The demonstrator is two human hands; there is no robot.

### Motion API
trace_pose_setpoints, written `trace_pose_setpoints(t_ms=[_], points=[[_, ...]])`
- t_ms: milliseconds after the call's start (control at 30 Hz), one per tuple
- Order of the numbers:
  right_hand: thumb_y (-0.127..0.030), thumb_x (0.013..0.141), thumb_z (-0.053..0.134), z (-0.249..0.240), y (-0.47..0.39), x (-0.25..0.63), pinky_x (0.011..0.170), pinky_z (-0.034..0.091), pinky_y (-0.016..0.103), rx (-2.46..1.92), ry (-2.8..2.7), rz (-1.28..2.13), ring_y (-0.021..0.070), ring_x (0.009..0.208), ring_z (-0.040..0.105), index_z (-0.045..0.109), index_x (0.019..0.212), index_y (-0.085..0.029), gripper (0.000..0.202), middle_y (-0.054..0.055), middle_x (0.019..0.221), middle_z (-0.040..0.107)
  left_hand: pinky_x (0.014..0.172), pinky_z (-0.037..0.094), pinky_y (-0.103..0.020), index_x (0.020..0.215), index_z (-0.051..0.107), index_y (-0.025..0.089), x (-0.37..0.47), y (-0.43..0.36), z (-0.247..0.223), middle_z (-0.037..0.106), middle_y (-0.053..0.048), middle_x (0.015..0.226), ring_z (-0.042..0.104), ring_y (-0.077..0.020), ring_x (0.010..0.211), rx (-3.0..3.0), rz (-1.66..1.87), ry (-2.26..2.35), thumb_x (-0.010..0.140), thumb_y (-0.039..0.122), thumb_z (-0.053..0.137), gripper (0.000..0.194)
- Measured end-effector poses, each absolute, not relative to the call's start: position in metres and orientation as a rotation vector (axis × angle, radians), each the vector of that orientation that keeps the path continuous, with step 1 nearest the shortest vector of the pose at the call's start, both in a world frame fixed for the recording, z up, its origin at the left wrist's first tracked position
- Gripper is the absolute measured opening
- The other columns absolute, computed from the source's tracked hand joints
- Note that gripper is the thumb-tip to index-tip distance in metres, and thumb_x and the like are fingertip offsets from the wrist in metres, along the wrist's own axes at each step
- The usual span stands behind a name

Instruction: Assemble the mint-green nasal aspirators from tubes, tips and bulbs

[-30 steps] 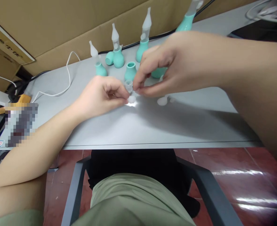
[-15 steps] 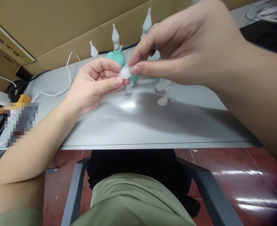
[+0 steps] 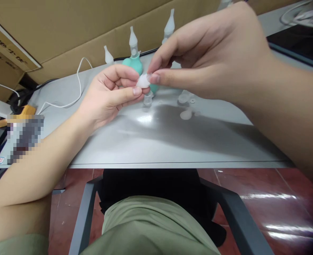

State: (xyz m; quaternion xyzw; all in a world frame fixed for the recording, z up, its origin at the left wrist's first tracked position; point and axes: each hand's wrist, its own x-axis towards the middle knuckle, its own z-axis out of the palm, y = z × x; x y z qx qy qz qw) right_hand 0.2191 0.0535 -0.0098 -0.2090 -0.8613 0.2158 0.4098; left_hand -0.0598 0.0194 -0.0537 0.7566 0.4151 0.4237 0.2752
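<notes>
My left hand (image 3: 113, 90) pinches a white soft nozzle tip (image 3: 143, 81) between thumb and fingers, above the table. From the right, my right hand (image 3: 196, 56) grips a small clear plastic piece (image 3: 149, 77) that meets the tip's wide end; its fingers partly cover it. Behind the hands stands a teal bulb nasal aspirator (image 3: 133, 64) with a white pointed nozzle. Another teal bulb (image 3: 153, 88) lies partly hidden under my hands, with a clear connector (image 3: 147, 99) at its near end.
Another white nozzle (image 3: 169, 24) rises behind my right hand, and one (image 3: 108, 55) stands at left. Loose translucent parts (image 3: 186, 114) lie on the grey table (image 3: 145, 148). A white cable (image 3: 78, 78), a yellow object (image 3: 26, 112) and a black flat device (image 3: 300, 46) are around the edges.
The clear piece sits closer against the white nozzle tip, which has turned slightly. Both hands keep their grips, and the whole view has shifted a little.
</notes>
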Motion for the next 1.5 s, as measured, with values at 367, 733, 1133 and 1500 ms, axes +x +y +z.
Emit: trace_pose_setpoints(t_ms=[367, 733, 1133, 1500], points=[[-0.059, 0.1, 0.103, -0.007, 0.039, 0.217, 0.09, 0.06, 0.031, -0.483, -2.041, 0.756, 0.0101, 0.094, 0.076, 0.092, 0.098, -0.027, 0.034, -0.006, 0.103, 0.09, 0.096, 0.084, -0.049, 0.123, 0.075, 0.033, -0.058, 0.02, -0.054, 0.093, 0.008, 0.117, 0.097, -0.0298, 0.123, 2.052, 1.182, 0.962, 0.112, 0.06, 0.081, 0.03], [-0.035, 0.082, 0.114, -0.002, 0.031, 0.209, 0.075, 0.059, 0.013, -0.441, -1.889, 0.945, -0.0006, 0.08, 0.076, 0.092, 0.088, -0.023, 0.025, -0.011, 0.086, 0.087, 0.104, 0.084, -0.042, 0.108, 0.073, 0.027, -0.056, 0.014, -0.047, 0.094, 0.01, 0.117, 0.097, -0.0258, 0.122, 1.928, 1.14, 0.787, 0.108, 0.047, 0.089, 0.026], [0.01, 0.089, 0.094, 0.013, 0.03, 0.214, 0.065, 0.058, -0.001, -0.687, -1.946, 1.119, -0.0026, 0.072, 0.079, 0.093, 0.083, -0.025, 0.035, -0.013, 0.079, 0.084, 0.096, 0.086, -0.042, 0.121, 0.073, 0.024, -0.05, 0.009, -0.046, 0.094, 0.006, 0.119, 0.098, -0.0269, 0.116, 2.033, 1.077, 0.961, 0.125, 0.035, 0.077, 0.012], [-0.019, 0.096, 0.104, -0.003, 0.041, 0.226, 0.061, 0.055, 0.001, -0.697, -2.05, 1.059, 0.0005, 0.074, 0.077, 0.096, 0.096, -0.026, 0.011, -0.007, 0.083, 0.084, 0.095, 0.087, -0.044, 0.119, 0.072, 0.023, -0.043, 0.005, -0.043, 0.093, 0.007, 0.113, 0.098, -0.026, 0.112, 2.071, 1.031, 0.965, 0.123, 0.021, 0.075, 0.005]])
